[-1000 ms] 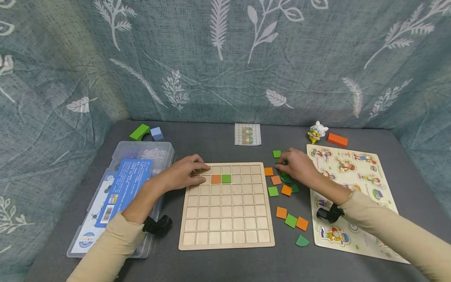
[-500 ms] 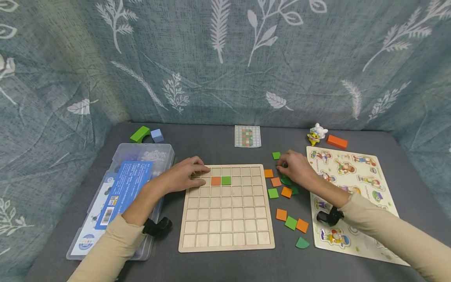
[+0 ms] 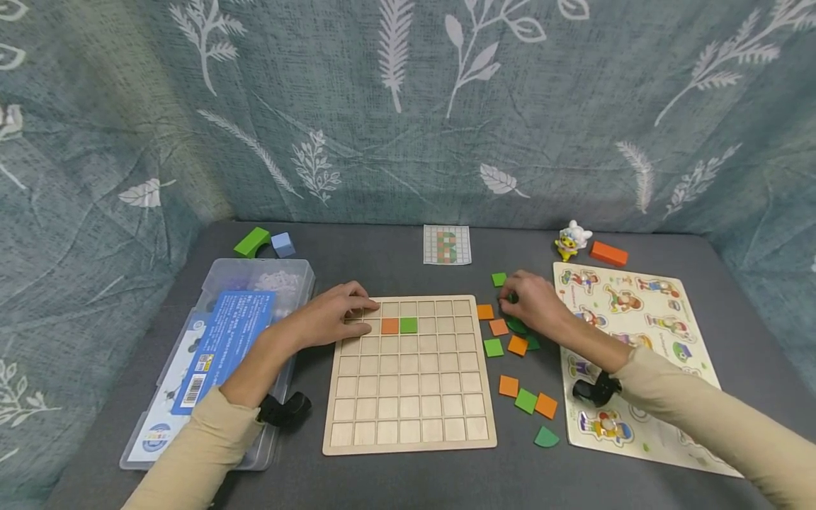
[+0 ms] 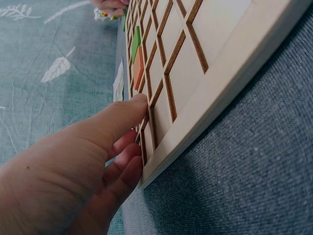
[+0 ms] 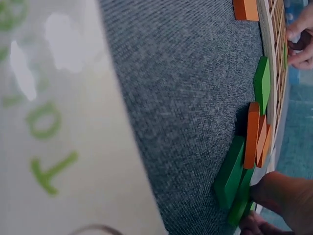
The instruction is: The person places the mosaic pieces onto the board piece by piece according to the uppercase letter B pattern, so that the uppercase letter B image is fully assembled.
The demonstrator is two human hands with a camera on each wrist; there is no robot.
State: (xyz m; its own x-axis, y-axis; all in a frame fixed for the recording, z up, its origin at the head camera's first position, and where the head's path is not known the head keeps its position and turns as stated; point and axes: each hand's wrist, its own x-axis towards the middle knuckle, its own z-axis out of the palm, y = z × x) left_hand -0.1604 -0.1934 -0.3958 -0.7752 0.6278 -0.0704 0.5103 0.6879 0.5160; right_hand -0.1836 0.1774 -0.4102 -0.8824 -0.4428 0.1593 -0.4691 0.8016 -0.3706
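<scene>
The left hand [image 3: 331, 315] rests with relaxed fingers on the wooden grid board [image 3: 408, 397], while the right hand [image 3: 532, 301] pinches a green tile [image 3: 512, 298] beside it.

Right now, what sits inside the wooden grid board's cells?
The wooden grid board holds one orange tile and one green tile, side by side. The left hand covers its far-left corner cells.

Teal curtain [image 3: 408, 106] with white leaf prints behind a grey fabric-covered table [image 3: 395, 262], evenly lit.
</scene>
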